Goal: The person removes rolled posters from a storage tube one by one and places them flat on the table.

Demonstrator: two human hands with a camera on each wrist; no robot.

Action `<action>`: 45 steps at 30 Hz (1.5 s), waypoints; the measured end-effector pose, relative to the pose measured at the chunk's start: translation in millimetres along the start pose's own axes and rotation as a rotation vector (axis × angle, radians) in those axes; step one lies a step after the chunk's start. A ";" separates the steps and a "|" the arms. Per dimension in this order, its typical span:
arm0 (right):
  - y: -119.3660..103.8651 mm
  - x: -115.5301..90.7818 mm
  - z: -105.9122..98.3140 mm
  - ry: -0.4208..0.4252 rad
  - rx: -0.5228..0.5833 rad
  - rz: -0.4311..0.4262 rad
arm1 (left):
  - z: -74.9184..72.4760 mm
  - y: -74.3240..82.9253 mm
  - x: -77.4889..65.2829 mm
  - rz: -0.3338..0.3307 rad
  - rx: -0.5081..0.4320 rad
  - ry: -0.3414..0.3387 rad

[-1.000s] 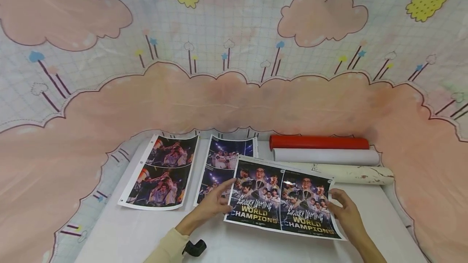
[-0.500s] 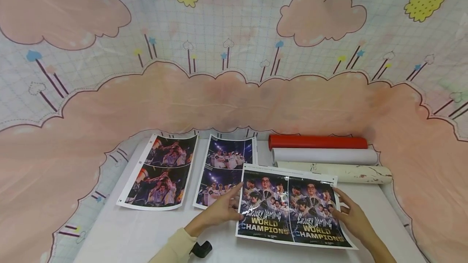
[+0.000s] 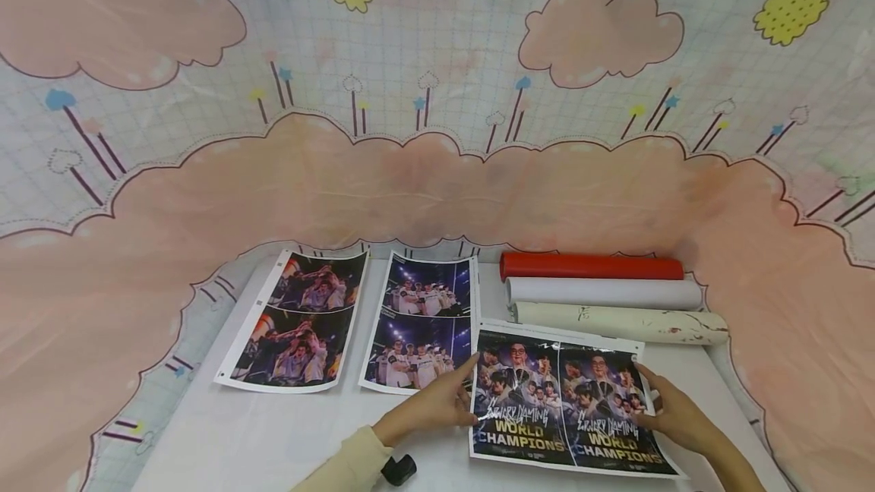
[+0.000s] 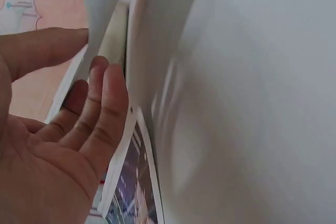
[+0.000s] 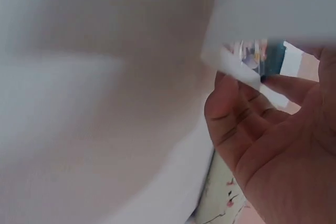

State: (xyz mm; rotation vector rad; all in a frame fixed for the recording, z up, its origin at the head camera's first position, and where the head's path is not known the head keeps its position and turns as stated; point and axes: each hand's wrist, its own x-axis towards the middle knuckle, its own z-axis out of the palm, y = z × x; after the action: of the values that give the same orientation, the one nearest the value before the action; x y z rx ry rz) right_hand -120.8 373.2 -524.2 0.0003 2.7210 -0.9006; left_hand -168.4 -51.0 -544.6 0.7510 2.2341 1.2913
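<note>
A glossy poster sheet carries two matching prints side by side, lettered "WORLD CHAMPIONS". My left hand pinches its left edge, and my right hand holds the right edge. The sheet tilts over the table, its lower right corner curling. In the left wrist view, the left hand has the paper's white back between thumb and fingers. Seen from the right wrist, the right hand curls its fingers at the sheet's edge. Just left of it lies a photo sheet of a group in white, overlapped slightly by the poster.
Another photo sheet lies at the left of the white table. At the back right are a red roll, a white roll and a cream patterned roll. A black object sits by the left sleeve.
Both hands have moved right and toward the front with the poster, lowering it. More of the group photo sheet and the cream roll now shows.
</note>
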 end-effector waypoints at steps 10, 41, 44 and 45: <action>16.7 5.8 -3.2 0.021 -0.127 -0.041 | 29.5 14.9 21.5 -0.019 0.239 0.029; 39.9 6.8 -11.3 0.187 -0.267 0.011 | 64.1 19.4 53.7 -0.033 0.278 0.115; 38.7 6.2 -11.7 0.175 -0.277 0.030 | 62.7 16.8 53.6 -0.010 0.283 0.126; 38.3 6.0 -11.4 0.169 -0.283 0.041 | 62.3 16.3 53.3 -0.003 0.288 0.132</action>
State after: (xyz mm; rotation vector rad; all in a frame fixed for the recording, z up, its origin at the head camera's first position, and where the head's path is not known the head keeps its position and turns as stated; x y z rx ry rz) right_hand -126.2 410.2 -539.4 0.0793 2.9702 -0.5196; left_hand -166.0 30.0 -564.7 0.7821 2.5622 1.0560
